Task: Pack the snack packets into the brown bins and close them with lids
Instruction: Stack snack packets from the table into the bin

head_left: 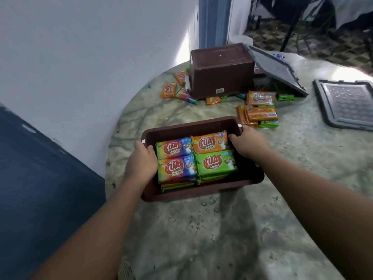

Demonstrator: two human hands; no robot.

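A brown bin (193, 126) sits on the marbled table in front of me, filled with stacked KUAT snack packets (216, 161) in orange, green and rainbow wrappers. My left hand (140, 160) grips the bin's left rim, thumb inside. My right hand (245, 143) grips the right rim, fingers curled over the edge. A second brown bin (221, 71) stands upside down at the back. Loose packets (259, 114) lie beside and around it. One grey lid (277, 69) leans against the upturned bin; another grey lid (345, 104) lies flat at the right.
The round table (222, 229) is pushed against a white wall (90, 57) on the left. More loose packets (168, 89) lie at the back left near the wall. A tiled floor and dark furniture legs show beyond the table's far edge.
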